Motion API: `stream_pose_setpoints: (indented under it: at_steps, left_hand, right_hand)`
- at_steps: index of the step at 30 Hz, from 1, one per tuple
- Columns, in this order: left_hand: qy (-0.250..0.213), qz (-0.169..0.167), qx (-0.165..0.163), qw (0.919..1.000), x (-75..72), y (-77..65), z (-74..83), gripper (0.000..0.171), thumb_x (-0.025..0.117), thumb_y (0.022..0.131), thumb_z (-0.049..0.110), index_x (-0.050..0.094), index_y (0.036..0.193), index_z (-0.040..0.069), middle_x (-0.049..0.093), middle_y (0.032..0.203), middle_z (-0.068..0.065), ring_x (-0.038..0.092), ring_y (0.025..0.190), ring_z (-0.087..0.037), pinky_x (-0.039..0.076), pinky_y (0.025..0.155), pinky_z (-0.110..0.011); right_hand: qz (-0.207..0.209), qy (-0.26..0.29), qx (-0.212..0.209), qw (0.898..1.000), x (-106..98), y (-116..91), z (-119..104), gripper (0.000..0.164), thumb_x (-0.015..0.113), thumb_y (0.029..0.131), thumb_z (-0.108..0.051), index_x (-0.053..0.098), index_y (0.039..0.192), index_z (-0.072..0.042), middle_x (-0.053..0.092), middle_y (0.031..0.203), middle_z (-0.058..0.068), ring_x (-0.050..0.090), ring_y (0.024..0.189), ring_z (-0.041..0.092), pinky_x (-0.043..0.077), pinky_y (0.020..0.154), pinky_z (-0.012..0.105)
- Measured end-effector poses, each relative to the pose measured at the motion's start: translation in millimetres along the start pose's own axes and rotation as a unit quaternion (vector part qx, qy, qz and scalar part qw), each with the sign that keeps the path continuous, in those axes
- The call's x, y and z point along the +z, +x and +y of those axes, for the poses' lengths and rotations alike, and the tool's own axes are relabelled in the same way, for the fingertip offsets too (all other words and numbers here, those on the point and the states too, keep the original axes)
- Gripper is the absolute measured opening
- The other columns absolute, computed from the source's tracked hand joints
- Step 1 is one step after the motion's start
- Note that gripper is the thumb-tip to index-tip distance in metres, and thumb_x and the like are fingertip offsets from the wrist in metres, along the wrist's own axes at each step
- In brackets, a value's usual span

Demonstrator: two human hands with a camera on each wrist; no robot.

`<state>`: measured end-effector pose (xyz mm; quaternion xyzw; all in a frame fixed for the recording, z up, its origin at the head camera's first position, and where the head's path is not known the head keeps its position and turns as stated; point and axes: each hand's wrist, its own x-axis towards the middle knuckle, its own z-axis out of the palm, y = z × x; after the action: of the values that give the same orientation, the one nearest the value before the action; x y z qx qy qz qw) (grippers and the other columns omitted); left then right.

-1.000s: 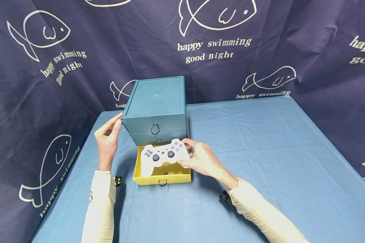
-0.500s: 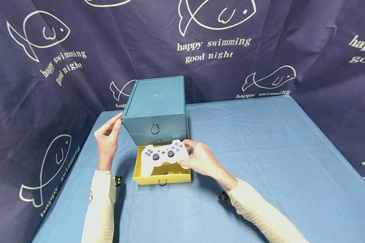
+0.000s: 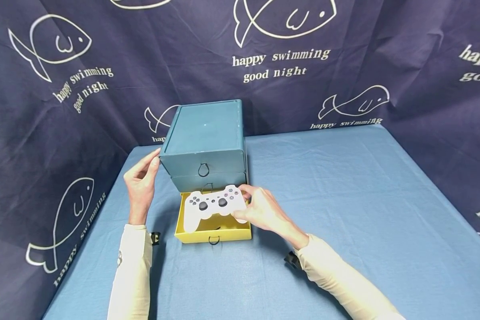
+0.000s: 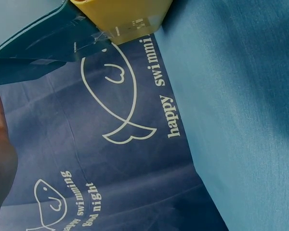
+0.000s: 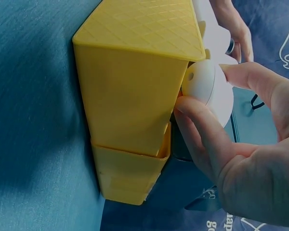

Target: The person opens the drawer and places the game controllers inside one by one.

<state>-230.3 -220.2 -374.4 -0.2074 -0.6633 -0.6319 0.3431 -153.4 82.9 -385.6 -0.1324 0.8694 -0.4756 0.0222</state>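
Observation:
A white game controller (image 3: 213, 206) with two dark thumbsticks is over the pulled-out yellow drawer (image 3: 224, 236), tilted with its button face toward the head camera. My right hand (image 3: 266, 208) pinches its right-hand end, thumb on the near side and fingers behind, as the right wrist view also shows. That view has the controller (image 5: 207, 89) right at the drawer's upper rim. With thumb and extended fingers, my left hand (image 3: 141, 184) touches the front left corner of the teal drawer cabinet (image 3: 204, 129). Only part of the left hand (image 4: 0, 159) shows in the left wrist view.
Two teal drawers with dark loop pulls (image 3: 203, 170) sit above the yellow one, both pushed in. Blue cloth (image 3: 324, 200) covers the table. A dark curtain (image 3: 280, 102) printed with fish hangs behind and at both sides.
The controller and my right hand have shifted very slightly left, with the controller's upper edge a little lower. My left hand and the cabinet have stayed put.

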Motion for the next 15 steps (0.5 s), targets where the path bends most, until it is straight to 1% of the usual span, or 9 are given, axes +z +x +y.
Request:
stream_pose_setpoints:
  at_steps: [3,8,12,15]
  left_hand:
    - [-0.002,0.000,0.001,1.0000,0.5,0.7,-0.1,0.025,0.066,0.097,-0.007,0.072,0.122,-0.009,0.077,0.108,-0.003,0.070,0.086,-0.007,0.049,0.080,-0.021]
    - [0.000,0.000,-0.001,1.0000,0.3,0.9,-0.1,0.025,0.066,0.097,-0.007,0.072,0.122,-0.008,0.077,0.109,-0.004,0.071,0.088,-0.009,0.050,0.081,-0.021]
    - [0.004,0.001,-0.003,1.0000,-0.2,0.4,-0.5,0.025,0.066,0.097,-0.007,0.072,0.122,-0.008,0.077,0.109,-0.004,0.071,0.088,-0.010,0.050,0.082,-0.021]
    - [0.002,0.002,-0.003,1.0000,-0.3,0.3,-0.8,0.025,0.065,0.097,-0.008,0.072,0.122,-0.009,0.077,0.109,-0.004,0.071,0.090,-0.010,0.050,0.083,-0.021]
  right_hand:
    - [0.002,-0.001,0.005,1.000,1.3,0.2,-1.1,0.058,0.083,0.074,-0.007,0.068,0.129,0.000,0.073,0.101,0.012,0.063,0.068,0.014,0.050,0.061,0.030]
    - [-0.002,0.001,0.013,1.000,3.9,0.5,-1.9,0.061,0.084,0.075,-0.007,0.065,0.132,0.002,0.071,0.098,0.011,0.062,0.061,0.013,0.048,0.055,0.028]
    - [-0.004,0.000,0.012,1.000,6.0,0.7,-1.9,0.063,0.083,0.075,-0.006,0.063,0.133,0.003,0.071,0.097,0.011,0.061,0.058,0.012,0.047,0.052,0.028]
    - [-0.002,0.000,0.007,1.000,7.4,0.4,-2.0,0.061,0.083,0.075,-0.005,0.064,0.132,0.002,0.071,0.096,0.011,0.061,0.059,0.012,0.049,0.053,0.028]
